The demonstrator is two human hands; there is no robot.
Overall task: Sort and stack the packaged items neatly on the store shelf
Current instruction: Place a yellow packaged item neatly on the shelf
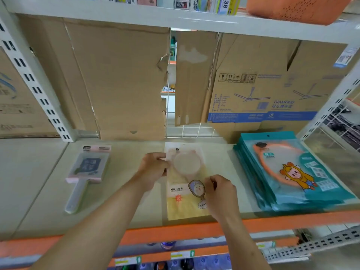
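A yellow and pink packaged hand mirror (pixel 185 184) lies flat in the middle of the beige shelf board (pixel 126 201). My left hand (pixel 153 168) pinches its upper left edge. My right hand (pixel 220 193) pinches its right edge lower down. To the left lies a pink square packaged mirror (pixel 87 168) with a clear handle pointing toward me. On the right sits a stack of teal packaged mirrors (pixel 292 172) with an orange cartoon figure on top.
Flattened cardboard (pixel 120 78) and a ceiling fan box (pixel 272 90) line the back of the shelf. White slotted uprights (pixel 33 75) stand at both sides. The shelf's orange front rail (pixel 175 230) runs below my arms. An orange basket (pixel 298 8) sits on the shelf above.
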